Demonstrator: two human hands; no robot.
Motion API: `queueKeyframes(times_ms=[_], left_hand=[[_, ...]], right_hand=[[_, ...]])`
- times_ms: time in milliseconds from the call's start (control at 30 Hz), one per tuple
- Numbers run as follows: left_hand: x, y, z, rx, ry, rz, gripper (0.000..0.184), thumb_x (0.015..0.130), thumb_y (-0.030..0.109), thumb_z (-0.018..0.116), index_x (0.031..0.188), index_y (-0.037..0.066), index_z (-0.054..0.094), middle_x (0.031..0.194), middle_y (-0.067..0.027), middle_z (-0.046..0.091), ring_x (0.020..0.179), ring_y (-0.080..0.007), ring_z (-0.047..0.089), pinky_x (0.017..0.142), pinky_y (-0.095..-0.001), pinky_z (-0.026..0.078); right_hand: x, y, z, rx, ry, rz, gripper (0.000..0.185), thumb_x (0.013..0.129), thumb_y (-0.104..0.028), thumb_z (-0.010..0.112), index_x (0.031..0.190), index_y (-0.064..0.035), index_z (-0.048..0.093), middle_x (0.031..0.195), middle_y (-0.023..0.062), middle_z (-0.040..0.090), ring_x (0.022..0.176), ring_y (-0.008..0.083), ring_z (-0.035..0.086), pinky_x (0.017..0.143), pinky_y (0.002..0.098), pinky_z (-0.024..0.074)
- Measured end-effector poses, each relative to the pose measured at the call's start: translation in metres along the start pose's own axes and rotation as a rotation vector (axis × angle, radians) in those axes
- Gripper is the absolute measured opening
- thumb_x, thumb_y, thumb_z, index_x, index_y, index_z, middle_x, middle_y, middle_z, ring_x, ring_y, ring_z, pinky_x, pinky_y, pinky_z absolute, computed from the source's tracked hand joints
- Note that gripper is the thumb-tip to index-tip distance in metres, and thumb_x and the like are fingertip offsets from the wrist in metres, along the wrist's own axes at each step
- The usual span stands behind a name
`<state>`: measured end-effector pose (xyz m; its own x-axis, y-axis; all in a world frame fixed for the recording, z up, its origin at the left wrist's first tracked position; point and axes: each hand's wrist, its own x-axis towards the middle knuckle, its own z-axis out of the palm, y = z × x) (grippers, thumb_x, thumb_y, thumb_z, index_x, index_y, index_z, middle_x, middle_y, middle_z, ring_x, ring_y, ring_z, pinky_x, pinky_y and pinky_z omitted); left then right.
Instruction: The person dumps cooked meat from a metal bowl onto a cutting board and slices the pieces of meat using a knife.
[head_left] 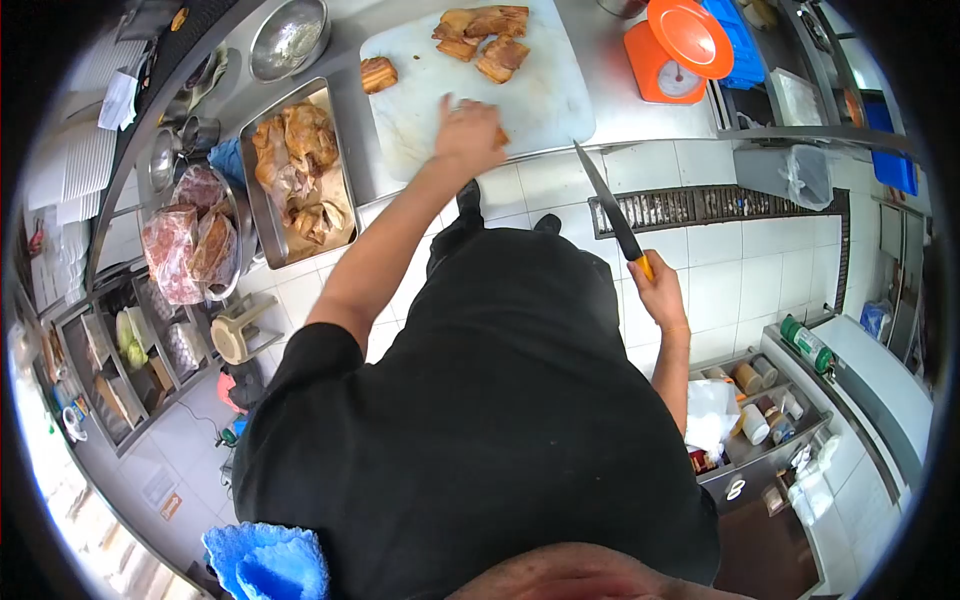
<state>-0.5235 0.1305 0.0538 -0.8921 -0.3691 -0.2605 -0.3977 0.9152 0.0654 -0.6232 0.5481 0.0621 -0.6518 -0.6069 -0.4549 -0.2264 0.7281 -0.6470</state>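
Note:
My left hand (468, 135) is over the near part of a white cutting board (560, 80), one finger stuck out and the others curled. A small piece of browned meat (502, 137) shows at its thumb side, mostly hidden by the hand, which seems closed on it. My right hand (657, 290) grips a long knife (608, 205) by its yellow and black handle, off the board's near right side, blade pointing up and left toward the counter edge. Several chunks of browned meat (485, 35) lie at the board's far side, with one separate chunk (379, 74) at its left edge.
Left of the board, a metal tray (247, 170) holds cooked poultry, with a steel bowl (290, 40) behind it. Raw-looking meat (185, 245) fills another bowl farther left. An orange scale (668, 75) stands on the counter at right. A floor drain grate (720, 206) runs below.

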Motion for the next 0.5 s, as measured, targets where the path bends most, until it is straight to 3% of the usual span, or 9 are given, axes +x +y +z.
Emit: queueKeyframes(times_ms=[100, 233, 333, 500], left_hand=[[-0.008, -0.045, 0.022, -0.162, 0.183, -0.274, 0.066, 0.075, 0.038, 0.079, 0.131, 0.007, 0.065, 0.125, -0.017, 0.071, 0.125, -0.0336, 0.063, 0.121, -0.0552, 0.033], [-0.005, -0.067, 0.046, -0.23, 0.479, -0.172, 0.077, 0.082, 0.042, 0.08, 0.144, 0.004, 0.055, 0.137, -0.0209, 0.064, 0.127, -0.0393, 0.061, 0.116, -0.0542, 0.039], [-0.022, -0.073, 0.046, -0.301, 0.465, -0.197, 0.082, 0.082, 0.042, 0.085, 0.146, 0.003, 0.052, 0.143, -0.0218, 0.059, 0.129, -0.0403, 0.059, 0.114, -0.0541, 0.042], [-0.04, -0.089, 0.039, -0.456, 0.387, -0.167, 0.078, 0.079, 0.038, 0.089, 0.14, 0.004, 0.056, 0.137, -0.0207, 0.06, 0.128, -0.0398, 0.059, 0.11, -0.0476, 0.047]], right_hand=[[0.028, -0.023, 0.017, -0.022, -0.011, -0.12, 0.031, 0.101, -0.027, 0.072, 0.106, 0.001, 0.06, 0.083, 0.0273, 0.067, 0.08, 0.049, 0.066, 0.069, 0.0495, 0.0502], [0.063, -0.063, 0.044, -0.247, 0.065, -0.285, 0.029, 0.102, -0.029, 0.069, 0.107, -0.0022, 0.059, 0.085, 0.0266, 0.07, 0.083, 0.0489, 0.068, 0.071, 0.0559, 0.0523], [0.069, -0.089, 0.041, -0.411, -0.043, -0.256, 0.028, 0.103, -0.028, 0.065, 0.106, -0.0027, 0.055, 0.083, 0.0257, 0.071, 0.081, 0.0481, 0.07, 0.069, 0.0575, 0.0534], [0.075, -0.155, 0.049, -0.491, -0.062, -0.316, 0.028, 0.105, -0.029, 0.063, 0.106, -0.0026, 0.053, 0.084, 0.0241, 0.072, 0.08, 0.0475, 0.07, 0.068, 0.0578, 0.0538]])
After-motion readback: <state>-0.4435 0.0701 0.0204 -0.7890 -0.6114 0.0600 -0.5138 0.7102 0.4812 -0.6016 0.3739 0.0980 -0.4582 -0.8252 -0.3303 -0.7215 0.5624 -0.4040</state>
